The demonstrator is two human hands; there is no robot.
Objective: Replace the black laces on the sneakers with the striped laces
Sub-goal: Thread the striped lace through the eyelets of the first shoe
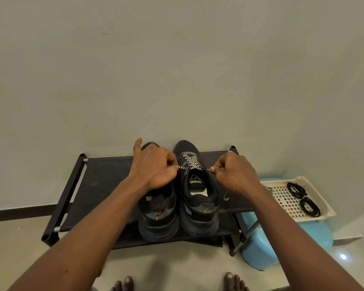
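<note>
Two black sneakers stand side by side on a black shoe rack (pixel 105 175), toes toward the wall. The right sneaker (pixel 198 198) has a striped lace (pixel 190 161) crossed through its lower eyelets. My left hand (pixel 156 169) pinches the lace's left end, little finger sticking up. My right hand (pixel 233 173) pinches the right end, whose tail hangs down beside the shoe. The lace is pulled taut between both hands. My left hand partly hides the left sneaker (pixel 159 215), so its lacing cannot be seen. Two coiled black laces (pixel 303 198) lie in a tray.
A cream perforated tray (pixel 322 198) sits on a blue plastic stool (pixel 267 248) to the right of the rack. The wall is right behind the rack. My bare toes show at the bottom edge on a pale floor.
</note>
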